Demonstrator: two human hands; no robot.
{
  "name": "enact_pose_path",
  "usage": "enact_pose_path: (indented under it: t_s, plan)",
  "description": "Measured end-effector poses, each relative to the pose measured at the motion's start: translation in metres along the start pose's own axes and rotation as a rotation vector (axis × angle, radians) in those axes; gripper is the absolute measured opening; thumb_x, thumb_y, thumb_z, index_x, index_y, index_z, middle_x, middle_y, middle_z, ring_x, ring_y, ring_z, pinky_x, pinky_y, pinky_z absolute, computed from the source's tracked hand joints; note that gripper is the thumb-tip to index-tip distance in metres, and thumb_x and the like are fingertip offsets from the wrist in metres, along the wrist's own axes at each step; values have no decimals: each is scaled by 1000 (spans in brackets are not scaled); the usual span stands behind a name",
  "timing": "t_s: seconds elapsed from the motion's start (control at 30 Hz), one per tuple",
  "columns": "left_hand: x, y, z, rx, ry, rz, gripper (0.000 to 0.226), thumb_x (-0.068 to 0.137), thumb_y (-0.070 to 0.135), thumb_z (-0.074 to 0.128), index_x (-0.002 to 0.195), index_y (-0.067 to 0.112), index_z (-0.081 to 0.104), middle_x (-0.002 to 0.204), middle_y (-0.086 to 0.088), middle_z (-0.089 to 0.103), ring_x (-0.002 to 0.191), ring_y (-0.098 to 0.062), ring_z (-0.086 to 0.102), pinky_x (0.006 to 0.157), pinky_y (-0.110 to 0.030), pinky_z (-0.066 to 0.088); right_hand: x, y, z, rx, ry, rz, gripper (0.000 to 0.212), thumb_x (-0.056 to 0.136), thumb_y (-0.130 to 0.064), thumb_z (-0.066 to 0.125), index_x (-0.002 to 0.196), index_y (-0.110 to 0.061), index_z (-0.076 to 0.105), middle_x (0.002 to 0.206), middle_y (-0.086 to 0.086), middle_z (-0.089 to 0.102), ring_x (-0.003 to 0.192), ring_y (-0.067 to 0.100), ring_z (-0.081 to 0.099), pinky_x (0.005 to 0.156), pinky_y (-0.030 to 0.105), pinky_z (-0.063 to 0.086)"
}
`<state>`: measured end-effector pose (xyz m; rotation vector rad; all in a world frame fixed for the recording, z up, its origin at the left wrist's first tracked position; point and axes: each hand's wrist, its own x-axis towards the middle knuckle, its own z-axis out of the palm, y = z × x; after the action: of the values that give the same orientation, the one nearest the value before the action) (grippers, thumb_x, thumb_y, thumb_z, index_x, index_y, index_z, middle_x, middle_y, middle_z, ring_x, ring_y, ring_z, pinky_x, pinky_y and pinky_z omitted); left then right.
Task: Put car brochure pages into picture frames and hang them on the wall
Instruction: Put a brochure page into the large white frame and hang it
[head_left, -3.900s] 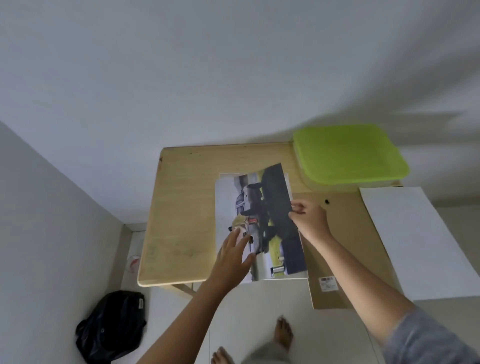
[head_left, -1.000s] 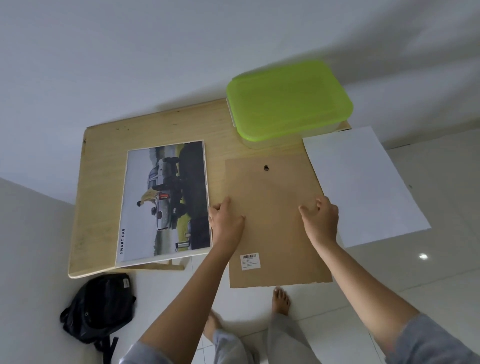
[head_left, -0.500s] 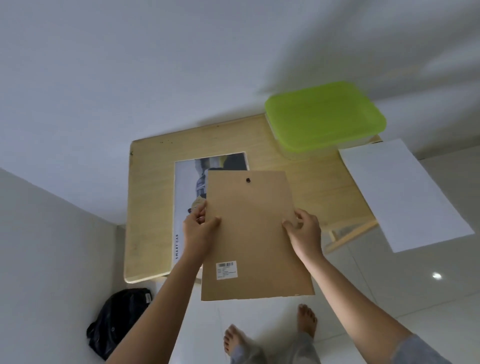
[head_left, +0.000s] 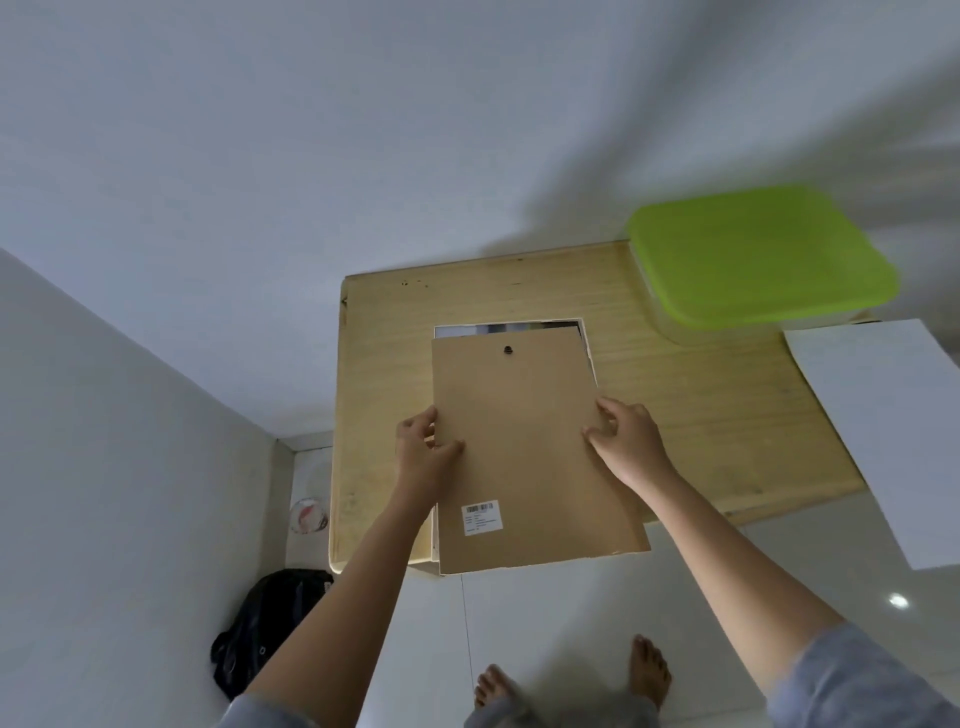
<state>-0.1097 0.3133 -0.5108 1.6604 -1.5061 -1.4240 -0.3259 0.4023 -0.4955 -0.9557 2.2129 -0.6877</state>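
Note:
A brown backing board (head_left: 524, 441) with a small black hanger hole near its top and a barcode sticker at its lower left lies over the car brochure page (head_left: 506, 329). Only a thin strip of the page shows past the board's top and right edges. My left hand (head_left: 421, 457) grips the board's left edge with the thumb on top. My right hand (head_left: 626, 439) pinches its right edge. The board's lower end juts past the front of the wooden table (head_left: 701, 415).
A clear box with a lime green lid (head_left: 758, 254) stands at the table's far right corner. A white sheet (head_left: 893, 426) overhangs the right edge. A black bag (head_left: 265, 623) lies on the floor by the left wall. My bare feet show below.
Both hands lifted the backing board from the table's right side, carried it left and lowered it over the brochure page. The page is now almost wholly covered.

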Motion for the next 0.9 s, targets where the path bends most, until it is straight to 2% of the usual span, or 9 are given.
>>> enact_pose_path:
  t_s: [0.17, 0.37, 0.47, 0.57, 0.63, 0.73, 0.83, 0.9]
  plan:
    - [5, -1, 4, 140, -45, 57, 61, 83, 7, 64, 137, 4, 37, 118, -2, 32, 106, -17, 42, 100, -32, 42, -5, 7, 0, -119, -39, 30, 53, 93, -31, 49, 142, -23, 33, 123, 14, 43, 107, 25, 49, 87, 33, 43]
    - [6, -1, 8, 356, -35, 126, 57, 83, 21, 65, 133, 7, 42, 130, -9, 29, 119, -27, 32, 101, -35, 33, -10, 7, 7, -85, 10, 68, 52, 92, -33, 49, 141, -27, 34, 114, 12, 46, 84, 18, 46, 76, 31, 44]
    - [7, -2, 11, 408, -43, 112, 64, 84, 31, 63, 138, 13, 35, 132, -9, 28, 120, -29, 29, 103, -40, 32, -16, 10, 10, -37, 59, 56, 52, 92, -31, 50, 141, -25, 34, 108, 10, 45, 90, 20, 48, 76, 28, 38]
    - [7, -6, 12, 402, -66, 117, 67, 85, 35, 61, 141, 16, 30, 135, -9, 28, 122, -29, 29, 105, -41, 31, -20, 10, 12, 30, 120, 26, 51, 93, -28, 49, 141, -23, 34, 118, 12, 46, 108, 25, 48, 80, 25, 34]
    - [6, -8, 13, 393, -68, 127, 68, 86, 35, 60, 143, 18, 27, 137, -7, 28, 123, -29, 29, 104, -40, 31, -19, 9, 12, 35, 126, 25, 51, 93, -27, 49, 141, -22, 34, 121, 13, 46, 113, 26, 47, 83, 27, 35]
    - [5, -10, 13, 390, -70, 138, 68, 88, 34, 57, 145, 18, 24, 139, -6, 27, 125, -27, 27, 104, -39, 31, -16, 13, 14, -6, 80, 46, 51, 93, -30, 48, 142, -24, 32, 123, 14, 45, 115, 27, 46, 87, 32, 39]
    - [4, -11, 11, 402, -65, 149, 68, 89, 33, 56, 146, 18, 22, 141, -6, 28, 126, -27, 28, 104, -40, 31, -12, 18, 15, -85, 15, 50, 54, 94, -35, 45, 144, -28, 26, 126, 13, 43, 108, 25, 49, 82, 32, 41]
    - [3, -12, 10, 400, -64, 160, 69, 89, 33, 56, 146, 17, 20, 143, -5, 28, 128, -27, 27, 105, -40, 31, -9, 19, 14, -139, -8, 48, 55, 94, -39, 44, 145, -29, 24, 129, 11, 41, 110, 26, 48, 81, 32, 41]
